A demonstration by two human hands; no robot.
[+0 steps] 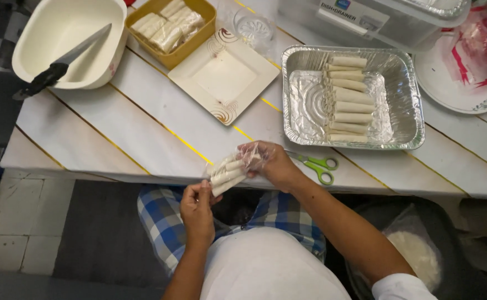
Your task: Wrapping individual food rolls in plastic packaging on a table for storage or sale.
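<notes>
From the head view, we are looking down on a clear plastic bag of pale rolls (228,173), hanging just off the near edge of the table (143,130), over a checked lap. Our left hand (197,211) is pinching the bag's lower end, fingers closed on the plastic. Our right hand (271,163) is gripping the bag's upper end, plastic bunching over the fingers, right at the table's rim.

Green-handled scissors (320,168) are lying just beside that right hand, close to the edge. Behind them a foil tray (404,83) is holding a stacked column of rolls (348,100), with bare foil on both sides of it. We are seeing a wide open stretch of striped tabletop to the left between the near edge and the empty square plate (224,78). Further back, a yellow tub of rolls (171,25) is touching the plate's corner, and a cream basin (65,41) is carrying a black-handled knife (65,61) across its rim at the table's far left corner.

Below, pale floor tiles (15,233) are showing on the left, beside a dark mat.
</notes>
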